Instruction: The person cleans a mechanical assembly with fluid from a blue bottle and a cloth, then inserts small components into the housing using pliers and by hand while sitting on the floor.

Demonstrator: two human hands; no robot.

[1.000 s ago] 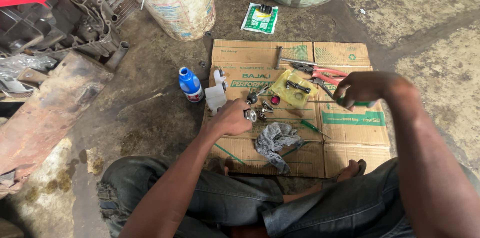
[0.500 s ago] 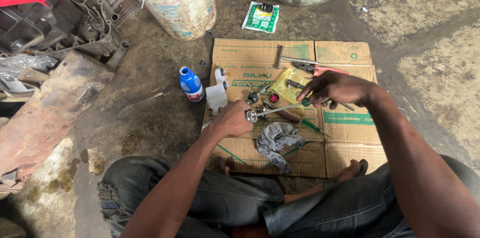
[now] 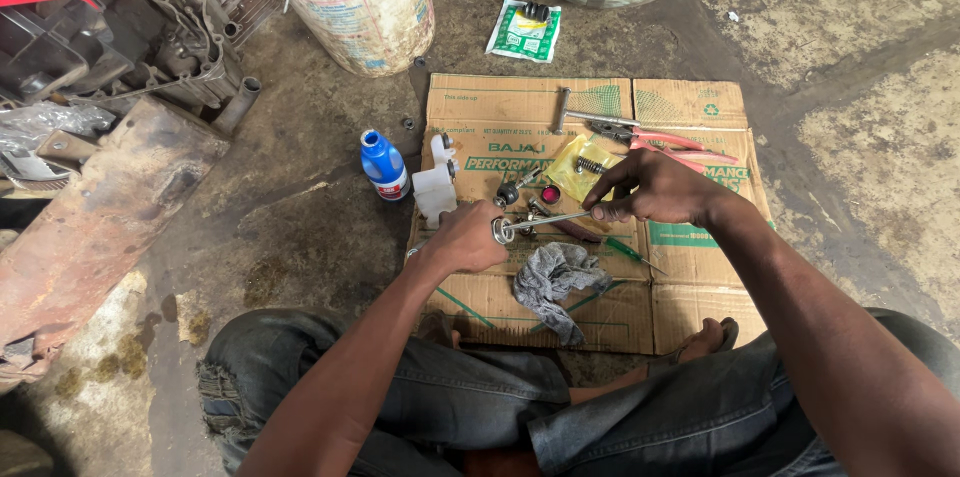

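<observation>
The left hand (image 3: 468,237) grips a small shiny metal ring (image 3: 501,230). The right hand (image 3: 650,189) pinches a thin metal rod (image 3: 545,220) touching it, above the middle of the flat brown cardboard (image 3: 690,282) on dirty concrete floor (image 3: 300,227).

Both hands (image 3: 470,237) (image 3: 655,187) hold a metal rod (image 3: 545,220) above cardboard (image 3: 690,287)

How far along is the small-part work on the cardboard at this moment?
Laid out already: pliers, yellow packet and small parts on the cardboard. In hand: the left hand grips a small round metal part while the right hand works a thin metal tool into it. Left: the loose parts; the grey rag lies unused.
</observation>
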